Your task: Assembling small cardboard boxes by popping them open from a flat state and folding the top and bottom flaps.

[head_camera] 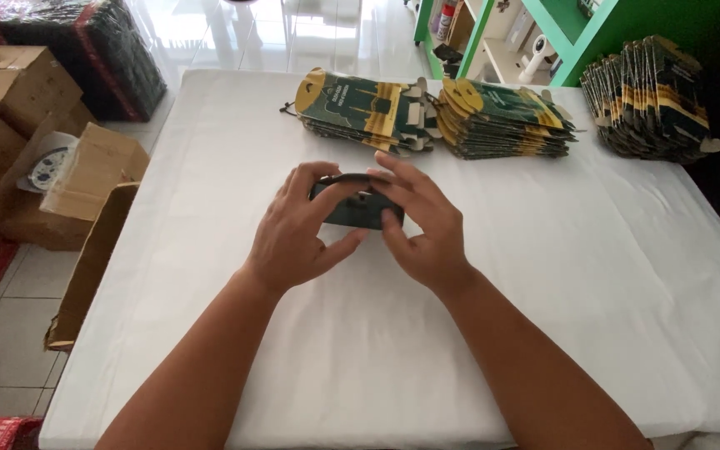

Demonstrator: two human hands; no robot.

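Observation:
A small dark green cardboard box sits between both my hands over the middle of the white table. My left hand grips its left side, thumb underneath. My right hand holds its right side, fingers spread across the top. Most of the box is hidden by my fingers. Beyond them lie three stacks of flat green and yellow box blanks: one at the back centre, one just to its right, and one at the far right corner.
Brown cardboard cartons stand on the tiled floor left of the table, and an open carton flap leans against the table's left edge. A green shelf unit stands at the back right. A dark wrapped bundle sits at the back left.

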